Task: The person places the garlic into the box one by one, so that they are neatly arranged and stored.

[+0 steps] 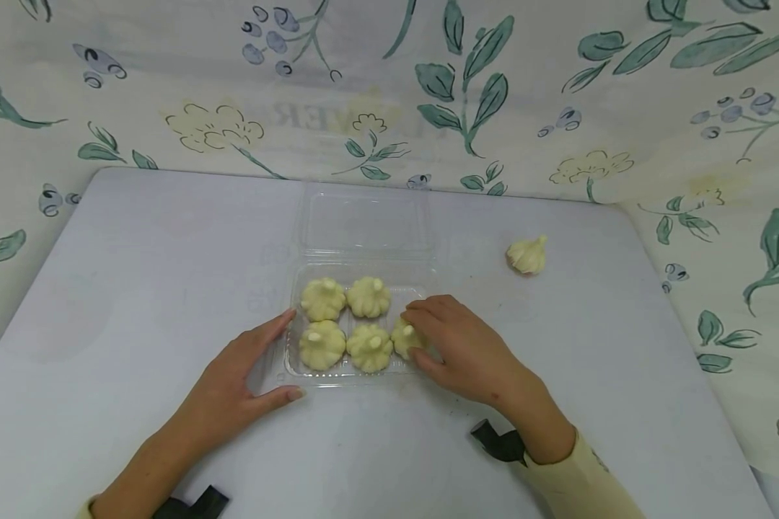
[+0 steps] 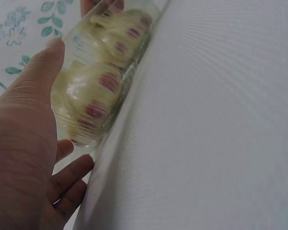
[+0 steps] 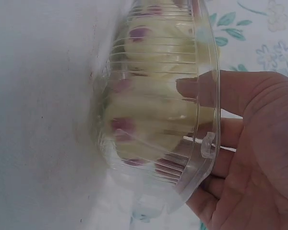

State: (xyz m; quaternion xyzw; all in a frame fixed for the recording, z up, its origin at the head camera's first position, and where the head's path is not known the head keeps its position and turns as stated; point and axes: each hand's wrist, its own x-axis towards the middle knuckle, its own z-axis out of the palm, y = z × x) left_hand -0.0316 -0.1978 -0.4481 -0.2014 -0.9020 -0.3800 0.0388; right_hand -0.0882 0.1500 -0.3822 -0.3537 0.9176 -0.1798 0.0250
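Note:
A clear plastic clamshell box (image 1: 337, 378) lies with its lid folded back, and several pale garlic bulbs (image 1: 323, 346) sit in two rows inside it. My right hand (image 1: 464, 353) reaches into the box's right end and grips a garlic bulb (image 1: 405, 339) in the near row; the hand covers part of it. In the right wrist view the thumb (image 3: 197, 91) shows against this bulb through the ribbed wall. Beside the box's left edge is my left hand (image 1: 234, 378), its thumb and fingers spread apart around the near left corner, holding nothing between them.
A single garlic bulb (image 1: 527, 256) lies on the white table (image 1: 169, 252) to the right of the box. The transparent lid (image 1: 366, 223) extends toward the back edge. Floral cloth (image 1: 376, 86) hangs behind the table. Black wrist mounts (image 1: 498, 441) sit under the forearms.

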